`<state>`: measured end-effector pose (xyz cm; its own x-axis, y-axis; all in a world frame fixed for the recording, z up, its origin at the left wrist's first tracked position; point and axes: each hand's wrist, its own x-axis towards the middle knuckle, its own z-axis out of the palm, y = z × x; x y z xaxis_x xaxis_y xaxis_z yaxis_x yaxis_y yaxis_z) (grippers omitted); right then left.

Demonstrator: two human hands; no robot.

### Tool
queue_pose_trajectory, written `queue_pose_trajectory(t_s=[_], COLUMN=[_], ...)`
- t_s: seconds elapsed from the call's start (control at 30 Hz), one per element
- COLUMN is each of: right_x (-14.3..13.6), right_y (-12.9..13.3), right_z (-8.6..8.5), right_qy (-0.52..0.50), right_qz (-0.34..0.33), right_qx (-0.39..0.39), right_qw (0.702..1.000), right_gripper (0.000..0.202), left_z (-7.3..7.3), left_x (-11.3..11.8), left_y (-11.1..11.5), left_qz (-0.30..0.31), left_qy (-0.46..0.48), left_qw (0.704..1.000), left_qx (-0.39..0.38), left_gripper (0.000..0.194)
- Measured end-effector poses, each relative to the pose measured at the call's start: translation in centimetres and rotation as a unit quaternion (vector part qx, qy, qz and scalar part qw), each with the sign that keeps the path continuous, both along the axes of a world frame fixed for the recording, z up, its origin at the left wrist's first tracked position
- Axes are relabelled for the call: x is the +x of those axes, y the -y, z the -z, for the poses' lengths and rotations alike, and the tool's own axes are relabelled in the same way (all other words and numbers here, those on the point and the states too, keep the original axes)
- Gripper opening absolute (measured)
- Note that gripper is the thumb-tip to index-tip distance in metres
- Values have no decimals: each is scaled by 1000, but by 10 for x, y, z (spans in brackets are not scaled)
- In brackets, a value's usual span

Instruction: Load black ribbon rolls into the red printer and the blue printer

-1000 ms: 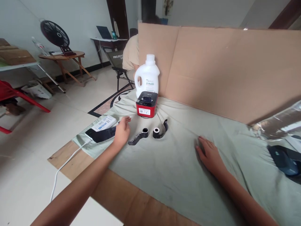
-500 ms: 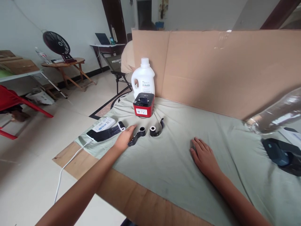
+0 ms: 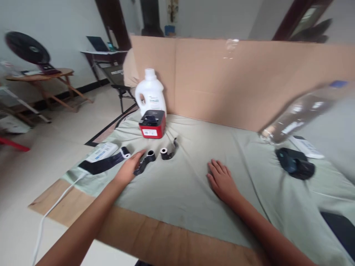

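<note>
My left hand [image 3: 128, 169] rests on the green cloth [image 3: 180, 188], fingers stretched toward the far side. Right beside it lies a small roll of black ribbon [image 3: 150, 156] on a dark core, its loose tail reaching to the hand's edge. Farther right stands another black ribbon roll [image 3: 164, 154] with a white core and a curled tail. A third ribbon roll [image 3: 125, 152], partly unwound, lies left of the hand. My right hand [image 3: 223, 180] lies flat, palm down, holding nothing. Beyond the rolls stands a small red and black printer [image 3: 152, 125].
A white detergent jug [image 3: 150, 92] stands behind the printer, before a cardboard panel [image 3: 208, 81]. At left are a white box [image 3: 103, 150] and a white cable [image 3: 57, 202]. At right lie a clear plastic bottle [image 3: 298, 111], a dark device [image 3: 294, 164] and a black flat object [image 3: 340, 231].
The camera view has swung right, so everything appears farther left. Both hands keep their places on the cloth. More of the bottle and the black flat object at right now show.
</note>
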<state>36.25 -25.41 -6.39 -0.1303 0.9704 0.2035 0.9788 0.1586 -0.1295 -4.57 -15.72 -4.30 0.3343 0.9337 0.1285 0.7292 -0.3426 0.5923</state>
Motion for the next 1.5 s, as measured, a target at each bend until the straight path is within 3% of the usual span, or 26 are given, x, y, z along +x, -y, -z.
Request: queue_pose_trajectory(t_s=[0.1, 0.17, 0.23, 0.3, 0.37, 0.47, 0.53, 0.6, 0.67, 0.73, 0.87, 0.93, 1.03, 1.17, 1.23, 1.33, 1.43, 1.5], right_x=[27, 65, 117, 176, 231, 290, 311, 319, 318, 309, 261, 222, 149, 45, 3, -41, -64, -72], right_y=[4, 8, 13, 16, 15, 3, -7, -16, -21, -22, -16, -13, -12, -16, -20, -28, -34, -36], right_z=[-7, -15, -26, -40, -56, -73, -77, -76, -76, -78, -97, -109, -123, -129, -125, -114, -102, -95], right_qy=[-44, -73, -82, -68, -57, -84, -122, -127, -107, -88, -66, -65, -59, -30, -25, -27, -14, -2], right_qz=[-18, 33, 137, 268, 377, 494, 485, 457, 441, 441, 465, 444, 353, 251, 210, 198, 222, 233], right_qx=[23, 75, 149, 221, 238, 106, -8, -66, -74, -73, -73, -72, -73, -131, -142, -154, -152, -142], right_qw=[999, 994, 976, 935, 893, 859, 866, 878, 888, 890, 880, 891, 931, 959, 967, 968, 963, 962], right_gripper=[42, 37, 34, 38, 48, 79, 91, 94, 95, 95, 95, 95, 89, 82, 79, 77, 78, 79], left_z=[4, 9, 12, 12, 8, -4, -10, -12, -10, -5, 4, 8, 12, 15, 11, -3, -20, -26], left_x=[-7, -13, -18, -23, -23, -13, -1, 13, 27, 39, 50, 49, 43, 40, 39, 41, 49, 58], left_y=[-1, -1, 2, 12, 27, 50, 59, 64, 65, 68, 83, 92, 100, 102, 100, 90, 70, 55], left_qz=[1, -14, -37, -61, -94, -150, -158, -93, 23, 109, 140, 142, 134, 119, 91, 1, -101, -130], left_qy=[-32, -49, -63, -63, -49, -32, -34, -46, -78, -133, -214, -227, -234, -230, -219, -189, -181, -187], left_qw=[999, 999, 997, 996, 993, 984, 978, 982, 982, 968, 937, 931, 933, 940, 946, 959, 965, 967], left_qx=[0, 14, 21, 26, 42, 91, 131, 158, 168, 184, 240, 247, 237, 222, 220, 213, 159, 110], left_gripper=[66, 61, 55, 52, 49, 46, 43, 39, 34, 34, 41, 46, 49, 48, 46, 45, 57, 69])
